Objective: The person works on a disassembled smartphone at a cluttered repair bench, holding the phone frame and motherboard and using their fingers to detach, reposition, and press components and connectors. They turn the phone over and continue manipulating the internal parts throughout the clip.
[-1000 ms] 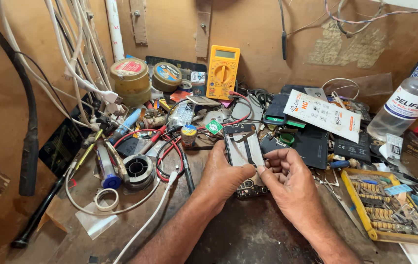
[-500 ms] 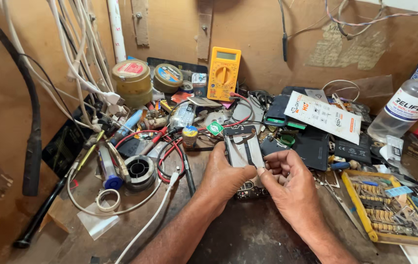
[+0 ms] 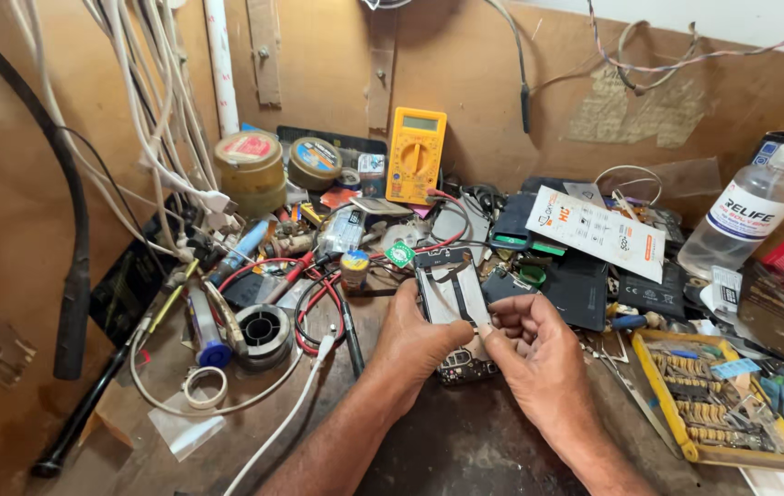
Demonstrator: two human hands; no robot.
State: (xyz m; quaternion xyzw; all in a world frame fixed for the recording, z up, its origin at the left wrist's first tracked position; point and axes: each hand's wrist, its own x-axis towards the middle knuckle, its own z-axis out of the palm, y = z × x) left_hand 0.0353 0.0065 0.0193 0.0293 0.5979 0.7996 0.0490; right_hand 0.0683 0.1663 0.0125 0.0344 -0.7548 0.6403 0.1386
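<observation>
- Grey phone frame (image 3: pixel 452 292), in front of the yellow multimeter (image 3: pixel 415 154), sits gripped in the left hand (image 3: pixel 420 342).
- Right hand (image 3: pixel 539 358) fingers (image 3: pixel 502 323) pinch its lower corner.

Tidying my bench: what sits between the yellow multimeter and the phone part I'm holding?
In the head view, a red lead and a small green tag lie between the yellow multimeter and the phone part.

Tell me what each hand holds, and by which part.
Left hand grips the opened phone by its lower left edge; right hand pinches its lower right corner.
</observation>
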